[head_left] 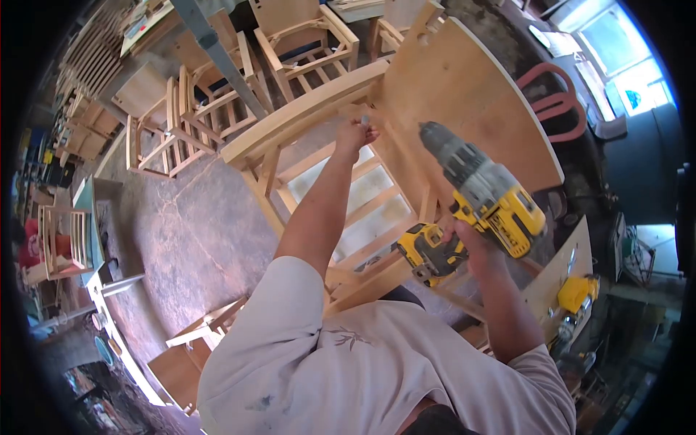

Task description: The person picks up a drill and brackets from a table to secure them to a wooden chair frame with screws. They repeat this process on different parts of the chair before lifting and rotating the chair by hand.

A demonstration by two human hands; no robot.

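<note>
My right hand [467,239] is wrapped round the grip of a yellow and black cordless drill [486,192]. The drill's chuck points up and left, over the wooden chair frame [304,109]. Reaching into that frame, my left hand [355,135] is closed near the inner corner by the plywood panel [464,87]. A small greyish tip shows at its fingers, too small to name. Below the left hand lie the frame's seat slats [373,205], with a pale surface visible between them.
Several unfinished wooden chairs [308,54] stand on the concrete floor [196,232] at the back. A metal post [217,54] rises at upper left. To the right, a board [580,250] carries another yellow tool [576,292]. Slatted wooden pieces [94,58] are stacked far left.
</note>
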